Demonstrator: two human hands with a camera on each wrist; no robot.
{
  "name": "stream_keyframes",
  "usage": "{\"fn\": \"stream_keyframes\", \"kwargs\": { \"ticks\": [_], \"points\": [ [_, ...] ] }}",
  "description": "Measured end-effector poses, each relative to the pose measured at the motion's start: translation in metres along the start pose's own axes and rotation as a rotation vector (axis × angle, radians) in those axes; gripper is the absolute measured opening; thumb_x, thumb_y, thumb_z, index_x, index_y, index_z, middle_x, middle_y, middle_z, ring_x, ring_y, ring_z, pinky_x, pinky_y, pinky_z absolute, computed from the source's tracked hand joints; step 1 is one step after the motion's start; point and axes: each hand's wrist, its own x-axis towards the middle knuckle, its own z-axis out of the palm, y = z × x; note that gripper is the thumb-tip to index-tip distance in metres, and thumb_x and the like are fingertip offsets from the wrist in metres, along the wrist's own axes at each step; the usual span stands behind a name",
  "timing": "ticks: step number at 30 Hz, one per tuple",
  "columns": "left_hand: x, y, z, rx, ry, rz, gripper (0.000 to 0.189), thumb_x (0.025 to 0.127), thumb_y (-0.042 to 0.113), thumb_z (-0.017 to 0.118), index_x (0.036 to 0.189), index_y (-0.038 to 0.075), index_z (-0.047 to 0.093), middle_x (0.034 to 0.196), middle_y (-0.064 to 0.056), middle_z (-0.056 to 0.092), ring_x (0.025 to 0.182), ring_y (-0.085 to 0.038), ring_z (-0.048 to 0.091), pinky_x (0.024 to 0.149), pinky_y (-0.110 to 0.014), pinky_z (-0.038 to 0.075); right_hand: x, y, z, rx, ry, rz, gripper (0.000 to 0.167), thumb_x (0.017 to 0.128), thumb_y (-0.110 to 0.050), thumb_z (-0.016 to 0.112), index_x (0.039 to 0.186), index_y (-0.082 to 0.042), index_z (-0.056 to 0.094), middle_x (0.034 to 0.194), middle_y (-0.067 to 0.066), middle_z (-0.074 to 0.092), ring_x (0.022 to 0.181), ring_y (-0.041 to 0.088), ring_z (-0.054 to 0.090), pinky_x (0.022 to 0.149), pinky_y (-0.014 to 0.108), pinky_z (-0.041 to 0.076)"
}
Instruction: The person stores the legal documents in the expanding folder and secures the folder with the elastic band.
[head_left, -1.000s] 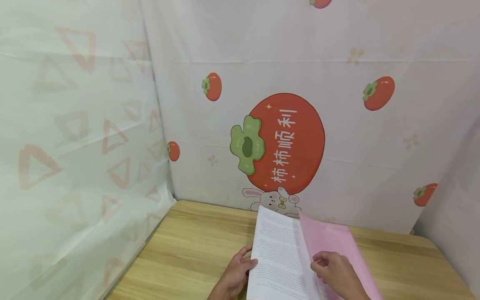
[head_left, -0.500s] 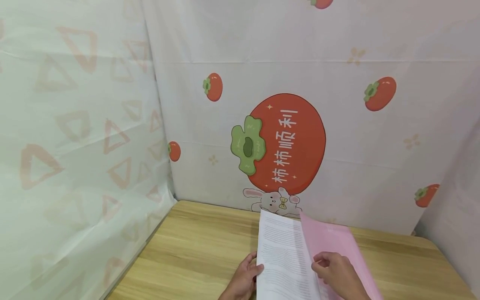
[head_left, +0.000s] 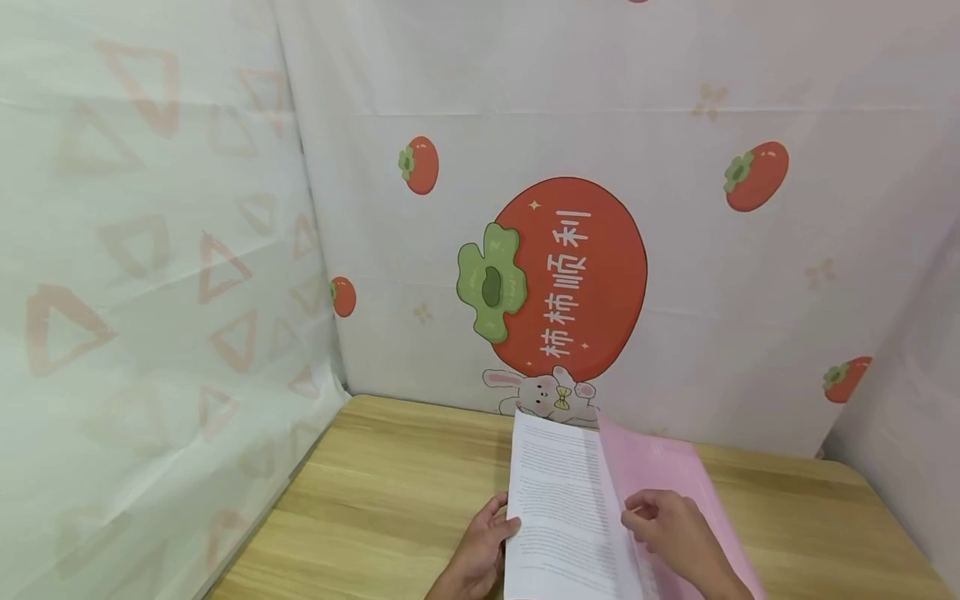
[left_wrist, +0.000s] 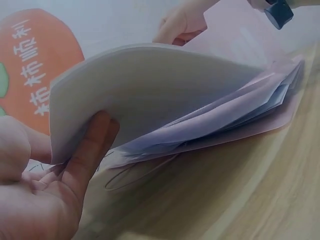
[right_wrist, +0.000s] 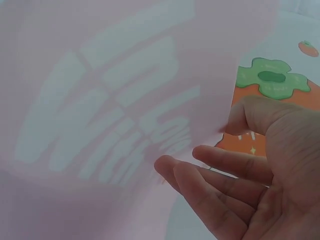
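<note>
My left hand [head_left: 476, 550] grips the left edge of a stack of printed white papers [head_left: 558, 500], thumb on top and fingers beneath. In the left wrist view the stack [left_wrist: 150, 85] bows upward, its lower right side inside a pink folder [left_wrist: 270, 125]. More sheets lie in that folder. At the right, my right hand [head_left: 671, 529] holds the free edge of the folder's raised pink cover [head_left: 660, 467] between thumb and fingers. Pale printed lettering shows on the cover [right_wrist: 115, 115] in the right wrist view. The thumb's tip is partly hidden at the cover's edge.
The folder lies on a wood-grain table [head_left: 390, 475]. A thin looped cord [left_wrist: 130, 177] hangs beneath it. A white cloth backdrop [head_left: 375, 225] with persimmon prints stands behind, and another cloth [head_left: 150, 333] with triangle prints borders the left. A dark wristband [left_wrist: 279, 14] is on the right wrist.
The left hand and paper edge moved right, then slightly back left. The papers rippled and now lie smoother. The right hand stays at the cover.
</note>
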Motion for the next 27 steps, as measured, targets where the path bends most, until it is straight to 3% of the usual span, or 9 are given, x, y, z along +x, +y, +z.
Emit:
{"fn": "stream_keyframes", "kwargs": {
  "ticks": [2, 8, 13, 20, 27],
  "points": [
    [0.0, -0.002, 0.003, -0.002, -0.002, -0.009, 0.046, 0.102, -0.001, 0.052, 0.147, -0.002, 0.04, 0.12, -0.014, 0.068, 0.106, -0.028, 0.068, 0.085, -0.036, 0.057, 0.0, -0.002, 0.001, -0.023, 0.01, -0.006, 0.014, 0.085, -0.009, 0.073, 0.097, -0.001, 0.074, 0.077, -0.002, 0.071, 0.062, 0.012, 0.064, 0.055, 0.027, 0.054],
    [0.0, -0.005, 0.005, 0.006, -0.008, -0.02, 0.048, 0.101, -0.002, 0.052, 0.147, -0.001, 0.04, 0.12, -0.014, 0.068, 0.105, -0.028, 0.068, 0.084, -0.036, 0.056, 0.0, -0.009, 0.006, -0.228, 0.078, -0.049, 0.009, 0.078, -0.012, 0.076, 0.087, -0.011, 0.075, 0.078, -0.004, 0.072, 0.07, 0.013, 0.067, 0.063, 0.034, 0.055],
    [0.0, -0.001, 0.0, 0.031, -0.021, -0.013, 0.047, 0.101, 0.001, 0.052, 0.146, -0.001, 0.04, 0.119, -0.014, 0.068, 0.104, -0.027, 0.068, 0.082, -0.034, 0.056, 0.002, -0.014, 0.009, -0.332, 0.064, -0.082, 0.009, 0.076, -0.015, 0.077, 0.084, -0.011, 0.074, 0.083, 0.001, 0.072, 0.073, 0.018, 0.066, 0.067, 0.042, 0.056],
    [-0.001, 0.009, -0.004, 0.059, -0.015, 0.012, 0.045, 0.101, 0.004, 0.055, 0.144, -0.001, 0.043, 0.115, -0.014, 0.07, 0.096, -0.025, 0.07, 0.076, -0.033, 0.056, 0.004, -0.013, 0.011, -0.373, 0.065, -0.115, 0.008, 0.076, -0.015, 0.078, 0.08, -0.012, 0.072, 0.08, -0.001, 0.069, 0.067, 0.014, 0.059, 0.063, 0.039, 0.053],
    [-0.004, 0.007, 0.001, 0.017, -0.038, 0.002, 0.045, 0.102, 0.004, 0.055, 0.145, 0.001, 0.041, 0.119, -0.015, 0.068, 0.1, -0.027, 0.07, 0.078, -0.033, 0.058, 0.004, -0.014, 0.011, -0.366, 0.062, -0.134, 0.007, 0.076, -0.012, 0.077, 0.077, -0.013, 0.07, 0.077, -0.003, 0.066, 0.062, 0.013, 0.052, 0.06, 0.035, 0.049]
  ]
}}
